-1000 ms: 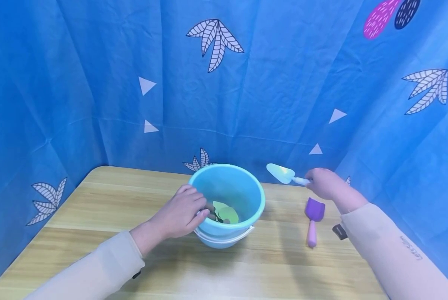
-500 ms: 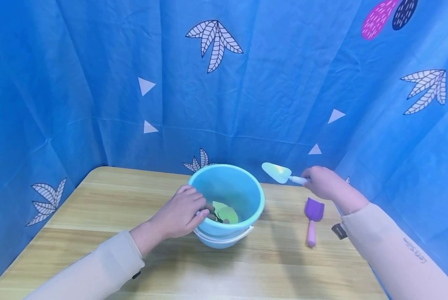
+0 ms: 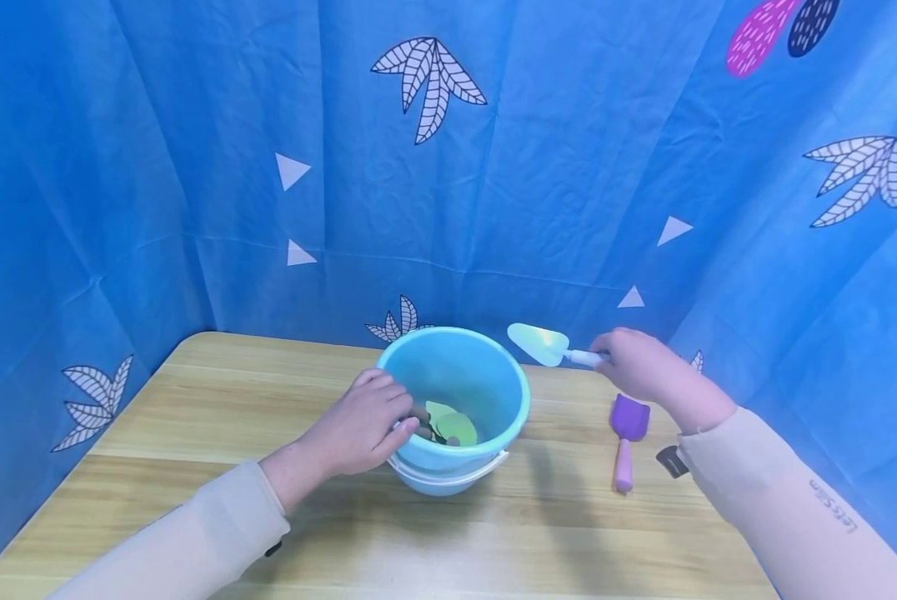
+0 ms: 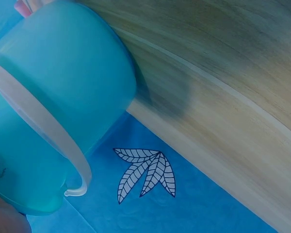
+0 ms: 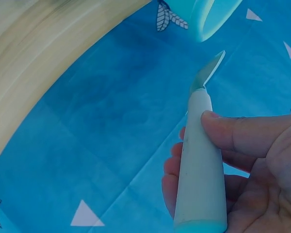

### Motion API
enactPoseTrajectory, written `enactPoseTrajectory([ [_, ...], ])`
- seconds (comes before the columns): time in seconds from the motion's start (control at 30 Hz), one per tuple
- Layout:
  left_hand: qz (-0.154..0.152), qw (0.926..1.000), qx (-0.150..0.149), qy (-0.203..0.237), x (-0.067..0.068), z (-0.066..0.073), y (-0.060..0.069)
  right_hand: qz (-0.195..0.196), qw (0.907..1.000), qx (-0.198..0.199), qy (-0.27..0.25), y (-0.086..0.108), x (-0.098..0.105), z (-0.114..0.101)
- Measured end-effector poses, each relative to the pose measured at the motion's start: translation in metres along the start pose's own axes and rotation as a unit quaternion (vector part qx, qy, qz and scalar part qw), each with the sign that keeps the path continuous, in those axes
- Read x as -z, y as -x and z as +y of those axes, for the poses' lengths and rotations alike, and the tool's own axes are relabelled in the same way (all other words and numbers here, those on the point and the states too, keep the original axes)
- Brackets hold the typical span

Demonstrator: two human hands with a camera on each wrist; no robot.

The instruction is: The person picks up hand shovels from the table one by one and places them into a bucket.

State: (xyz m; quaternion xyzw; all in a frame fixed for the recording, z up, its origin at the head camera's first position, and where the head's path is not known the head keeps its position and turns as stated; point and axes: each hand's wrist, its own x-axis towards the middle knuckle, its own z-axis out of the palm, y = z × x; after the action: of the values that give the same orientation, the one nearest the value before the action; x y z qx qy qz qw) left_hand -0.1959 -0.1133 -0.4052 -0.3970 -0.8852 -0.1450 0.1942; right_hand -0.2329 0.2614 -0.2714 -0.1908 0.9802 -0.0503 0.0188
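Your left hand clamped the left rim of the blue bucket, which stood on the table, green pieces inside. Your right hand was wrapped round the pale trowel's handle, blade raised near the bucket, apart. 1 purple shovel lay to the right.

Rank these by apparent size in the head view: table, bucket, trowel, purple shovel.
1. Table
2. Bucket
3. Trowel and purple shovel: too close to rank, as the right hand hides part of the trowel's handle.
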Motion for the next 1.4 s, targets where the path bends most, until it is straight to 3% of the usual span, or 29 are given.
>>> enactPoseTrajectory([
  [0.67,0.008,0.9999,-0.01,0.001,-0.001,-0.001,-0.002,0.024,0.9986,0.045,0.014,0.0,-0.001,-0.023],
  [1.4,0.002,1.0,0.004,-0.004,-0.001,0.0,0.001,0.027,0.9953,0.087,0.031,-0.005,-0.015,-0.054],
])
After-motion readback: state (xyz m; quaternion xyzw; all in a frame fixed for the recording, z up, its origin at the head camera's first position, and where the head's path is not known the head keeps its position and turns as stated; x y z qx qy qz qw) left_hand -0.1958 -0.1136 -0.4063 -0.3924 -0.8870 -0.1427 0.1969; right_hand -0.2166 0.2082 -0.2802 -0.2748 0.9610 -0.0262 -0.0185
